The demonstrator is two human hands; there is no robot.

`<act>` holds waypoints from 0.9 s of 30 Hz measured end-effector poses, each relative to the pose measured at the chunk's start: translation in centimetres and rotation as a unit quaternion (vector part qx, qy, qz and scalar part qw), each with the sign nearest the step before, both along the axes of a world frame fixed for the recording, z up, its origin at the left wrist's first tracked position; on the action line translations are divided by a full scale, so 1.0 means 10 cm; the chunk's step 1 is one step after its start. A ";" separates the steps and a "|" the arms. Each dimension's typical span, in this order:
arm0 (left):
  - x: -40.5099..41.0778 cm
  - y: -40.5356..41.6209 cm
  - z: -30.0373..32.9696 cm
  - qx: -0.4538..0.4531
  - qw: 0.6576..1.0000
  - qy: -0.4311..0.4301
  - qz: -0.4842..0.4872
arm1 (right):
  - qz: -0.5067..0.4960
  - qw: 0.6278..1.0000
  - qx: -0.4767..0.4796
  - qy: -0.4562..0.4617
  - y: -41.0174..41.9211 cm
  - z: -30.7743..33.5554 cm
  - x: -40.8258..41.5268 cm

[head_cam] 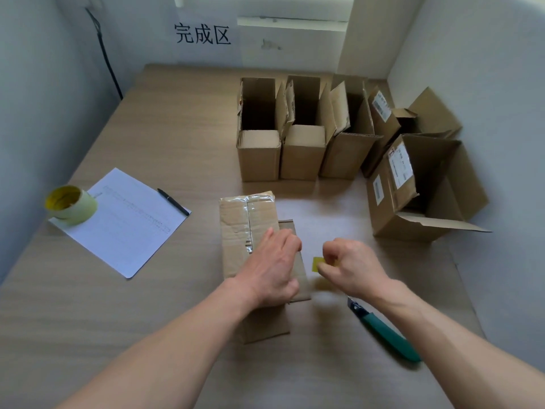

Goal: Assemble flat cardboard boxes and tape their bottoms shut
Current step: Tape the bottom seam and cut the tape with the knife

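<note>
Table (pixel 147 305): left hand (pixel 269 267) flat, pressing box (pixel 247 228); right hand (pixel 351 267) pinching yellow tape scrap (pixel 318 264).

We are looking at a small packing workstation set in a plain room corner, not a home. A pale wood-grain surface (pixel 165 119) fills the space between bare white walls (pixel 44 84), and the far wall carries large black printed characters (pixel 202 34) marking off a zone. Below that sign stands a row of open brown cardboard boxes (pixel 295 134), some bearing white shipping labels (pixel 400 166). Packing supplies lie about: a yellowish roll of tape (pixel 70 204), a green-handled utility knife (pixel 386 332), and a white printed sheet of paper (pixel 126 219) with a black pen (pixel 172 201) resting on it.
</note>
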State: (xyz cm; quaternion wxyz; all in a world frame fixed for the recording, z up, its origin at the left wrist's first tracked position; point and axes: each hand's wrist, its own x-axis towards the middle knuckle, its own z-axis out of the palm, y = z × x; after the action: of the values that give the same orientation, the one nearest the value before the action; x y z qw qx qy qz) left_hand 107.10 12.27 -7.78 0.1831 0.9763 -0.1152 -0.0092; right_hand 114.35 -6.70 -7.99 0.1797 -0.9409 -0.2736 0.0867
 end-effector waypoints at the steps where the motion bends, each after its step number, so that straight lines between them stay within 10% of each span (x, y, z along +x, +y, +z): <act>1: 0.00 0.00 -0.01 -0.003 1.000 -0.001 -0.001 | -0.004 1.000 0.014 0.008 -0.06 0.00 -0.06; 11: -0.04 0.00 -0.02 -0.034 0.999 -0.041 -0.002 | 0.027 0.992 0.035 -0.122 -0.71 -0.50 -1.27; 16: -0.12 -0.12 0.01 0.081 0.995 -0.052 0.027 | -0.048 0.993 -0.101 0.034 -0.70 -0.69 -1.58; 19: -0.09 -0.12 0.17 -0.117 0.984 -0.053 0.126 | -0.060 0.981 -0.182 0.023 -0.61 -0.59 -1.53; 21: -0.11 0.01 0.30 -0.239 0.944 -0.104 0.202 | -0.114 0.987 -0.108 -0.031 -0.46 -0.42 -1.40; 27: -0.59 0.18 0.02 -0.177 0.915 -0.111 0.345 | -0.063 0.983 0.172 -0.031 0.53 -0.12 -0.88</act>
State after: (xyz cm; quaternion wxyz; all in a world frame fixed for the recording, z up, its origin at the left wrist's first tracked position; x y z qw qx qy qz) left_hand 101.20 14.09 -7.59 0.3305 0.9018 0.2093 0.1837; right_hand 105.57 -1.37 -9.15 0.3352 -0.9136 -0.2300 -0.0025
